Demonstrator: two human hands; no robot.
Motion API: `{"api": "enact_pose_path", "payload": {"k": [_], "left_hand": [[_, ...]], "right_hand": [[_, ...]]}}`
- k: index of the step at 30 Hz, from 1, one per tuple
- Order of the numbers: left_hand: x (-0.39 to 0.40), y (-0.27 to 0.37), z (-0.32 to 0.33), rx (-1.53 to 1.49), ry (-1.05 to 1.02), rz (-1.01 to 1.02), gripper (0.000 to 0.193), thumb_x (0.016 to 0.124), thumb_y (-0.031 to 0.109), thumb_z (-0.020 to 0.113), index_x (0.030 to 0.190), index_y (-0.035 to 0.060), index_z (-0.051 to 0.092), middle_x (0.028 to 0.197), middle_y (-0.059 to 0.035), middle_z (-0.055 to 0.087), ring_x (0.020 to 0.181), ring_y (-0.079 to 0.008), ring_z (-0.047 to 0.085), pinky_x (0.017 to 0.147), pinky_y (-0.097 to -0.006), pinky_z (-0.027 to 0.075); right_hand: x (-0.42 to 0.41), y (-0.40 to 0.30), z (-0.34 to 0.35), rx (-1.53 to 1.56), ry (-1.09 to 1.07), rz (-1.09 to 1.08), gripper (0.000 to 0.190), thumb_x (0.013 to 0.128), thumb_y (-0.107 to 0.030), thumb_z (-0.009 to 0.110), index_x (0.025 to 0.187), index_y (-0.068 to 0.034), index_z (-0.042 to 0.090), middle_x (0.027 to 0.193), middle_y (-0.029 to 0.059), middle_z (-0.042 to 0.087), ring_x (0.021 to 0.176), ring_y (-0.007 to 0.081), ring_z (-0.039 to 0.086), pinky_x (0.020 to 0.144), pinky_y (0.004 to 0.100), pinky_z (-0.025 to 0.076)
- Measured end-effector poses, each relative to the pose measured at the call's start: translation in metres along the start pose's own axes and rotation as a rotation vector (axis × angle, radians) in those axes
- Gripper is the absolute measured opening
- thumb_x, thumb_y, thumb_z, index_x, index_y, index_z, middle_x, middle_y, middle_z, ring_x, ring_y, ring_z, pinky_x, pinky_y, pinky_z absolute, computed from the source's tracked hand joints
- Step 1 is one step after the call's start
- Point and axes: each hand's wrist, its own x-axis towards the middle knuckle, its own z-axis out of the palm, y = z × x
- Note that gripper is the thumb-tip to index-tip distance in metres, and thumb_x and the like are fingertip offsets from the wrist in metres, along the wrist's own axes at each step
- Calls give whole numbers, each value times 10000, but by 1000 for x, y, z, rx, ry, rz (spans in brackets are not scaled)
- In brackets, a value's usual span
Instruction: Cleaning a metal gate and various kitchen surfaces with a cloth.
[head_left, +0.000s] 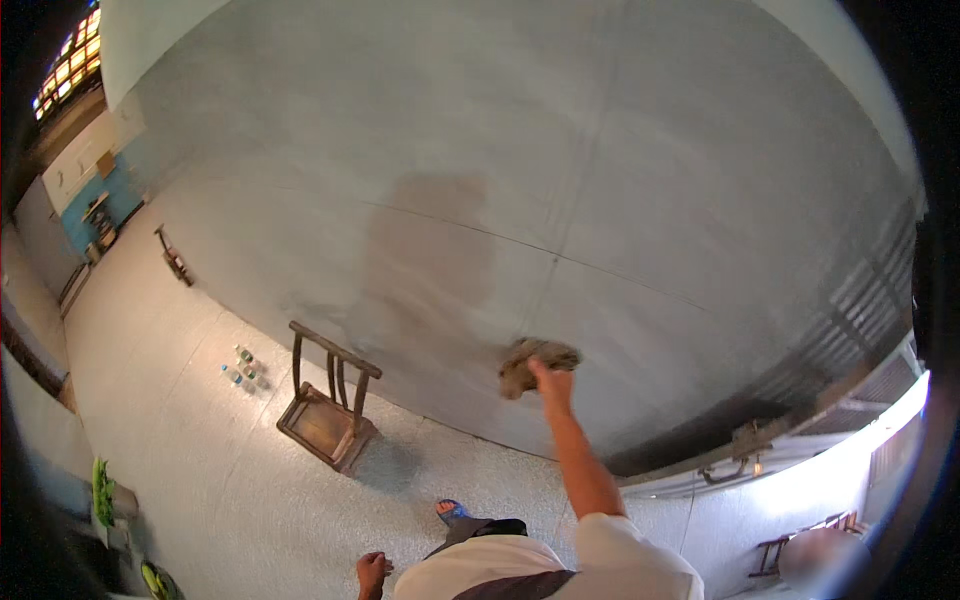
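My right hand (553, 377) holds a bunched brown-grey cloth (531, 366) against the large pale grey wall (637, 187), right of centre. The thumb lies over the cloth; the other fingers are mostly hidden. A thin dark crack or line runs across the wall above the cloth. Low in the view, beside my body and over the floor, hangs my left hand (374, 571). Its fingers are curled, and nothing shows in it.
A wooden chair (319, 427) stands by the wall's foot, left of my feet. Several small bottles (246, 366) are on the floor (172, 435) beyond it. Green leafy vegetables (103, 491) are at far left. An opening with bright light lies at lower right.
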Motion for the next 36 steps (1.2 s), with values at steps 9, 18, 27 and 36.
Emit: {"api": "enact_pose_path", "payload": {"k": [9,18,27,36], "left_hand": [[5,-24,34,544,-31,542,239,877,185,574,980,-12,661,708,-86,621,606,-193,570,539,-359,473],[16,-44,41,-53,192,325,260,860,244,581,893,-5,647,760,-131,635,625,-229,550,630,-398,504],[-13,-39,-8,67,81,167,395,832,381,657,918,-3,690,852,-132,680,823,-242,623,751,-389,504],[79,-71,-44,387,-356,397,348,883,358,557,722,65,654,655,-47,637,583,-167,555,549,-363,431]], "right_hand": [[25,-124,-10,-44,265,-511,418,872,-303,678,1059,64,609,1023,161,640,883,283,592,793,388,455],[-34,17,166,441,-245,683,603,808,-264,746,1255,59,501,1244,161,549,1071,297,556,836,412,480],[-31,-312,19,312,-288,-152,638,810,-372,740,1199,81,515,1233,140,545,1120,203,496,957,331,395],[77,-398,-194,319,709,-1056,547,866,-148,665,1325,7,410,1305,130,486,1206,270,449,1025,369,353]]}}
